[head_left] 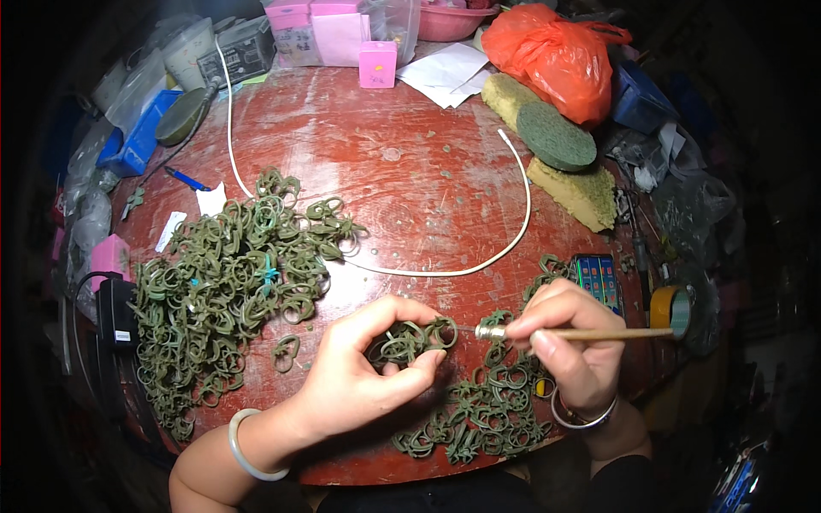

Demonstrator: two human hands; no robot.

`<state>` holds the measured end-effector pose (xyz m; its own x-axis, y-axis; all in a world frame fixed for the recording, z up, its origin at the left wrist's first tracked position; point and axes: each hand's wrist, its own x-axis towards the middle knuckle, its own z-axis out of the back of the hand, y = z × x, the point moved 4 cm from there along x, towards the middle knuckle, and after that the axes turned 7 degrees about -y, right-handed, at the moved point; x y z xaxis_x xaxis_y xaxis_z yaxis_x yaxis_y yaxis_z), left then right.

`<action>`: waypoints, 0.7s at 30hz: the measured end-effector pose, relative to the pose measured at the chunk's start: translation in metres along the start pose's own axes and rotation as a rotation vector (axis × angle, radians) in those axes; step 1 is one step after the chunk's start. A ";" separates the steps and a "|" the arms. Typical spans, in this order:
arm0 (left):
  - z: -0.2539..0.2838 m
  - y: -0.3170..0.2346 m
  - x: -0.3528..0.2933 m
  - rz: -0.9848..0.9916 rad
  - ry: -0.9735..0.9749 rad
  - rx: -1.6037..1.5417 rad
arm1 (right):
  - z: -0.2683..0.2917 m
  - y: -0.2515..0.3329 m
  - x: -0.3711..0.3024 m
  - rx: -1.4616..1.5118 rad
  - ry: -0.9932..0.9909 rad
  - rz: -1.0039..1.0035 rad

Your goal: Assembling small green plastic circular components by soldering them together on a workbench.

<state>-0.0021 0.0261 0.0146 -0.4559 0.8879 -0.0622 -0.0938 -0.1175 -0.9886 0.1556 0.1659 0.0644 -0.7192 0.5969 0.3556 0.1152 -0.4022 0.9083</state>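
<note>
Head view: your left hand (pixel 359 368) pinches a green ring piece (pixel 409 340) near the table's (pixel 410 171) front edge; your right hand (pixel 569 342) grips a thin tool (pixel 590 333) touching it.

Round red table (pixel 410 162), surface worn and scratched, heavily loaded.

Large heap of green rings (pixel 227 282) at left of frame; smaller heap (pixel 487 410) at lower centre. White cable (pixel 513 239) loops across the middle. Green-faced sponges (pixel 556 137) and orange bag (pixel 556 56) upper right, pink boxes (pixel 342 34) top centre, tape roll (pixel 671 308) at right edge.
</note>
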 end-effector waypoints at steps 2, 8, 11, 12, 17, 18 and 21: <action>0.000 0.002 0.000 0.008 0.032 -0.018 | 0.002 -0.004 0.000 -0.020 -0.046 -0.061; -0.001 0.002 0.001 -0.007 0.033 -0.021 | 0.003 -0.006 -0.001 0.107 0.020 -0.054; 0.002 0.004 0.002 -0.023 0.007 0.036 | 0.001 -0.011 0.002 0.127 -0.019 -0.248; 0.004 0.004 0.005 -0.213 -0.088 0.092 | 0.004 -0.014 0.000 0.045 0.006 -0.272; 0.028 -0.019 0.012 -0.554 -0.400 0.769 | 0.008 -0.006 0.004 -0.048 -0.132 -0.309; 0.029 -0.022 0.013 -0.587 -0.428 0.870 | 0.008 -0.006 0.005 -0.221 -0.065 -0.179; 0.028 -0.025 0.010 -0.541 -0.437 1.022 | 0.006 -0.004 0.008 -0.528 0.067 0.108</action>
<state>-0.0290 0.0260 0.0420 -0.3821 0.7304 0.5661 -0.9208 -0.2494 -0.2998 0.1538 0.1763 0.0649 -0.7663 0.4942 0.4105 -0.1565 -0.7633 0.6267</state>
